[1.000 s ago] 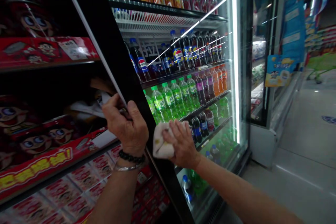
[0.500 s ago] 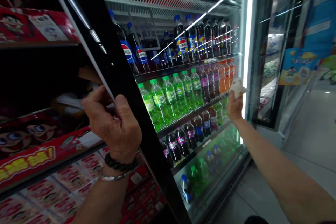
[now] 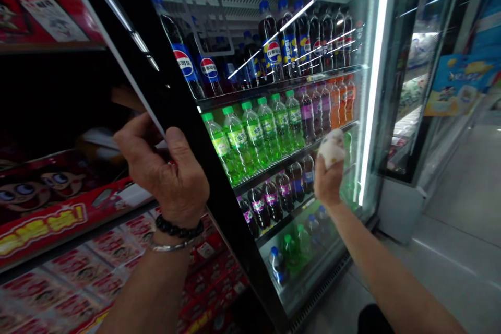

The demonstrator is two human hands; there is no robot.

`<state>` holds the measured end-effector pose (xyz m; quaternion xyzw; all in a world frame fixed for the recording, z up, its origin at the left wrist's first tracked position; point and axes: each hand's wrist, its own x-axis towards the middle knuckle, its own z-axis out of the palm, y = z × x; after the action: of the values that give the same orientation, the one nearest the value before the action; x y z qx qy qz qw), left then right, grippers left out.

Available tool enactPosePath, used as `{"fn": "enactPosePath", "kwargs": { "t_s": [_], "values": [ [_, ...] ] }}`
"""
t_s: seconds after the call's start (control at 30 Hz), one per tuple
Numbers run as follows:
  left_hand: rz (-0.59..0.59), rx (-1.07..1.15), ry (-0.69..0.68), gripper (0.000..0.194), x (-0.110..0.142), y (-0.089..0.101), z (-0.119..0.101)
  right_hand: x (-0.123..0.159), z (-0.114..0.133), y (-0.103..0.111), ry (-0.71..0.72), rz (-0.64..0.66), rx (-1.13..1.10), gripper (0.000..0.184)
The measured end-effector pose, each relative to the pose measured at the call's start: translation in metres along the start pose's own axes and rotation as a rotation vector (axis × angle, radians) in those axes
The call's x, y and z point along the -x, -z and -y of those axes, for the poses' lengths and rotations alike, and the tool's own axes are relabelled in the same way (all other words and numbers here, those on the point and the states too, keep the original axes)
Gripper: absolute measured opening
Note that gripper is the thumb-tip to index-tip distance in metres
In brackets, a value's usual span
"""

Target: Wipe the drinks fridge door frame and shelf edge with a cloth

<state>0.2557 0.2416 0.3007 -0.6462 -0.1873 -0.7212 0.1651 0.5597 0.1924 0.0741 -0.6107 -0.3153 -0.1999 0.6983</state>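
Snack shelves (image 3: 58, 209): far left; red cartons with cartoon faces, cut off by the frame edge; the dark bay above them is too dim to read.
Left hand (image 3: 164, 172): fingers wrapped shut around the black door frame (image 3: 183, 115) of the cooler; fingertips hidden behind the frame edge; bead bracelet (image 3: 178, 229) and metal bangle on the wrist.
Glass door (image 3: 274, 141): crossed by bright reflection streaks that obscure some labels.
Cola bottles (image 3: 274, 47): upper visible shelf, behind the glass; caps partly cut off at the top.
Green soda bottles (image 3: 254, 130): middle shelf, in a row.
Dark bottles (image 3: 274, 198): lower shelf, labels blurred.
Right hand (image 3: 329, 180): fingers closed on a bunched white cloth (image 3: 332, 147), pressed against the glass near its right side; palm side hidden.
Light strip (image 3: 371, 78): vertical, just right of the cloth.
Second cooler (image 3: 415, 88): far right, contents unclear.
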Motion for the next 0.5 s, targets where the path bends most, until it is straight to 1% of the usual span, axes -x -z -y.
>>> {"fn": "enactPosePath", "kwargs": {
  "t_s": [0.03,0.07,0.13,0.17,0.2,0.23,0.27,0.3,0.37,0.43,0.5],
  "values": [
    [0.001,-0.013,0.004,0.05,0.0,0.0,0.0,0.028,0.027,-0.002,0.159,0.061,0.002,0.085],
    [0.002,-0.025,0.008,0.051,0.001,0.0,0.001,0.056,0.052,-0.002,0.304,0.151,0.032,0.09],
    [0.008,-0.041,0.021,0.052,0.001,0.0,0.001,0.109,0.092,0.0,0.56,0.29,0.083,0.083],
    [0.012,-0.046,0.028,0.053,0.002,0.0,0.002,0.13,0.105,0.002,0.693,0.332,0.08,0.078],
    [0.016,-0.051,0.035,0.053,0.002,0.001,0.002,0.147,0.113,0.004,0.812,0.358,0.068,0.072],
    [0.02,-0.054,0.038,0.053,0.002,0.001,0.002,0.159,0.115,0.005,0.915,0.371,0.049,0.066],
    [0.024,-0.056,0.037,0.053,0.002,0.001,0.002,0.164,0.112,0.007,0.994,0.373,0.03,0.062],
    [0.026,-0.056,0.029,0.053,0.002,0.001,0.002,0.164,0.104,0.008,1.042,0.368,0.02,0.058],
    [0.025,-0.049,0.023,0.051,0.002,0.001,0.001,0.147,0.076,0.01,1.057,0.342,0.028,0.056],
    [0.013,-0.031,0.026,0.05,0.001,0.0,0.0,0.116,0.038,0.013,0.982,0.303,0.068,0.063],
    [0.0,-0.004,0.02,0.049,0.001,-0.001,-0.001,0.077,-0.004,0.017,0.804,0.268,0.108,0.076]
  ]
}}
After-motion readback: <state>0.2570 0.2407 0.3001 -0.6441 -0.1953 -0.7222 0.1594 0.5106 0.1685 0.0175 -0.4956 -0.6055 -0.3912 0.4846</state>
